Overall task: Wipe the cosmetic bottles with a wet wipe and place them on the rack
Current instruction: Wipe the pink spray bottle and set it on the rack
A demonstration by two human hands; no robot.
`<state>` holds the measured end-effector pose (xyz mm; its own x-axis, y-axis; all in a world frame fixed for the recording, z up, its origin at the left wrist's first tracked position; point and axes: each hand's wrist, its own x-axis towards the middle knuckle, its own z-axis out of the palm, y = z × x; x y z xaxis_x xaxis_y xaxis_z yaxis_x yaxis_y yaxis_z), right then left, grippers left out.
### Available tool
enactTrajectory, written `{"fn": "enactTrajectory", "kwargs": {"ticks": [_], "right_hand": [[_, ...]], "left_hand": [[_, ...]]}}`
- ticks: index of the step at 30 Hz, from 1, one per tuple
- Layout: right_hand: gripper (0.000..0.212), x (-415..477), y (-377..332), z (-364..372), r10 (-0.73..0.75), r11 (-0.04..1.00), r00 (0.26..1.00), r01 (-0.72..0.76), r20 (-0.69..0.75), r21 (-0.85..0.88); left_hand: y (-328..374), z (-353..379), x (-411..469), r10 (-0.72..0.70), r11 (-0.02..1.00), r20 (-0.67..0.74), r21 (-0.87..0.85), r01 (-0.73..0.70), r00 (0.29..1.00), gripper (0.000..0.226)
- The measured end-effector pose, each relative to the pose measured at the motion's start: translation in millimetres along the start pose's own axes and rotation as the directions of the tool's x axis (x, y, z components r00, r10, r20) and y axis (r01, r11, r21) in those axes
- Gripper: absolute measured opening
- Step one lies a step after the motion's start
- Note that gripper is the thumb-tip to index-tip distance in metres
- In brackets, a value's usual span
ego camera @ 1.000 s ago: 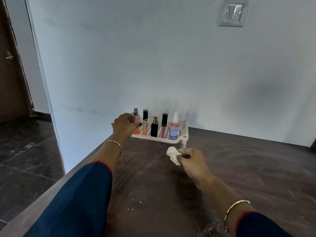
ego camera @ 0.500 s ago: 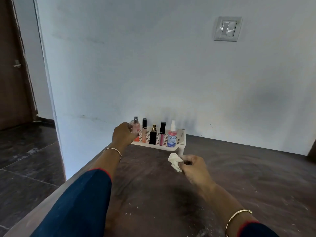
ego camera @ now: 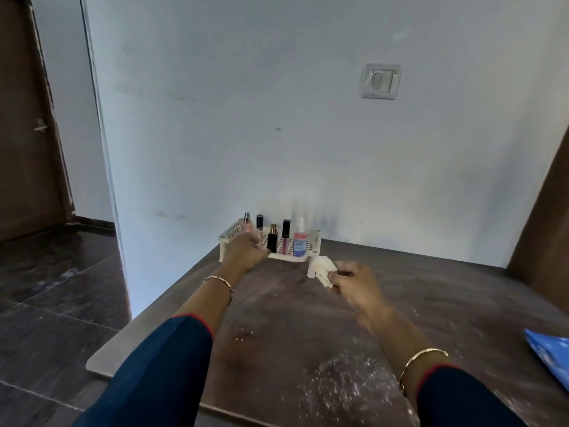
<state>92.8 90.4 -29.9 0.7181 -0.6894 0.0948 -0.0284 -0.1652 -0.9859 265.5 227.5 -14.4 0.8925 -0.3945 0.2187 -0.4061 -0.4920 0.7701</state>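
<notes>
A cream slotted rack (ego camera: 303, 258) stands at the table's far end against the wall. Upright on it are a clear pink perfume bottle (ego camera: 246, 222), a black-capped tube (ego camera: 260, 221), a black bottle with a gold cap (ego camera: 272, 242), a pink lip gloss (ego camera: 285, 238) and a pink spray bottle with a blue label (ego camera: 299, 243). My left hand (ego camera: 243, 255) hovers at the rack's front left corner, fingers loosely apart, holding nothing. My right hand (ego camera: 354, 285) pinches a crumpled white wet wipe (ego camera: 320, 266) just in front of the rack's right corner.
The dark wooden table (ego camera: 308, 318) is dusted with white specks near me. A blue packet (ego camera: 551, 355) lies at its right edge. The table's left edge drops to a dark tiled floor beside a doorway. A wall switch (ego camera: 381, 81) is above.
My left hand has come off the perfume bottle at the rack's left and drawn back to the rack's front. The right hand still holds the wipe. The view has pulled back.
</notes>
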Motion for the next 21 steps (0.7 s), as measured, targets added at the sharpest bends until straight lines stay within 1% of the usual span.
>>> {"fn": "enactTrajectory", "kwargs": {"ticks": [2,4,6,7,9,11,15,18,21], "right_hand": [[0.026,-15.7,-4.2,-10.3,0.02,0.998,1.0,-0.019,-0.014,0.053],[0.026,-31.3,-5.9,-20.1,0.033,0.995,0.999,-0.03,-0.029,0.093],[0.027,-50.3,-10.5,-31.2,0.046,0.99,0.998,-0.039,-0.045,0.138],[0.028,-60.0,-12.9,-37.3,0.051,0.986,0.997,-0.042,-0.052,0.16],[0.029,-75.7,-15.5,-48.5,0.056,0.982,0.996,-0.043,-0.065,0.182],[0.028,-90.9,-15.3,-61.1,0.058,0.982,0.996,-0.046,-0.064,0.182],[0.029,-120.3,-10.5,-85.9,0.06,0.979,0.997,-0.051,-0.039,0.195],[0.033,-141.9,-8.3,-106.0,0.078,0.975,0.994,-0.059,-0.08,0.215],[0.03,-160.8,-4.4,-129.3,0.097,0.962,0.989,-0.065,-0.11,0.266]], "left_hand": [[9.3,6.4,-24.6,-0.009,0.997,0.097,-0.08,0.016,0.995,0.032],[19.1,15.6,-48.4,0.025,0.993,0.231,-0.117,0.002,0.973,0.028],[34.3,22.5,-74.4,0.047,0.98,0.382,-0.196,0.031,0.923,0.027],[42.3,25.4,-87.0,0.044,0.967,0.454,-0.245,0.077,0.89,0.028],[55.6,30.3,-108.4,0.061,0.93,0.548,-0.336,0.152,0.834,0.03],[65.9,36.3,-130.3,0.094,0.896,0.574,-0.405,0.182,0.814,0.032],[88.1,45.5,-170.8,0.139,0.838,0.576,-0.501,0.214,0.805,0.03],[104.3,55.1,-194.7,0.175,0.797,0.56,-0.564,0.218,0.81,0.031],[115.3,70.8,-216.8,0.212,0.749,0.552,-0.622,0.229,0.806,0.034]]}}
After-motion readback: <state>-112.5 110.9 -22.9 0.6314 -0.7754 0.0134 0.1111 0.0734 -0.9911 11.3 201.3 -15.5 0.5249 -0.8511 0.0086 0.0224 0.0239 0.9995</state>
